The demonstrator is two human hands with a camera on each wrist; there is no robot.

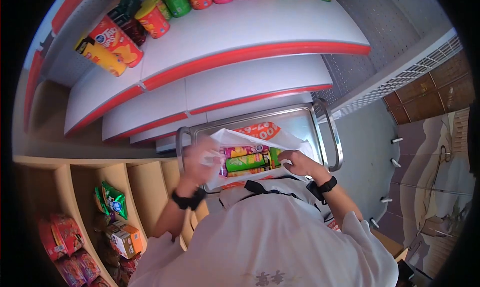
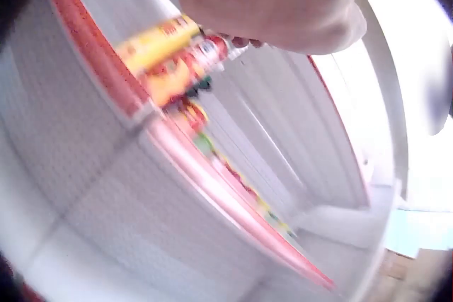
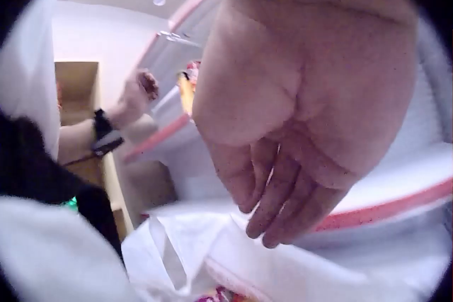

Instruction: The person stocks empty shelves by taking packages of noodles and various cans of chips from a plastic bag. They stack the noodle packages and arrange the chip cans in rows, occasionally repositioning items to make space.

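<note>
A white plastic bag with red print [image 1: 267,131] lies with its mouth spread on a metal cart. Inside are several snack canisters, among them a green canister [image 1: 248,162] and a purple and yellow canister [image 1: 246,150]. My right hand [image 1: 300,164] is over the bag's right side; in the right wrist view its fingers [image 3: 283,206] hang loosely curled above the white plastic, with nothing seen in them. Blurred, my left hand [image 1: 201,159] is over the bag's left edge. From the right wrist, the left hand [image 3: 134,95] appears raised, loosely curled, nothing hanging from it.
The cart's metal rim [image 1: 265,114] borders white shelves with red edging [image 1: 260,51]. On the top shelf stand several canisters, including a yellow canister [image 1: 102,57] and a red canister [image 1: 119,41]. Wooden shelving [image 1: 132,187] at left holds a green snack bag [image 1: 112,199].
</note>
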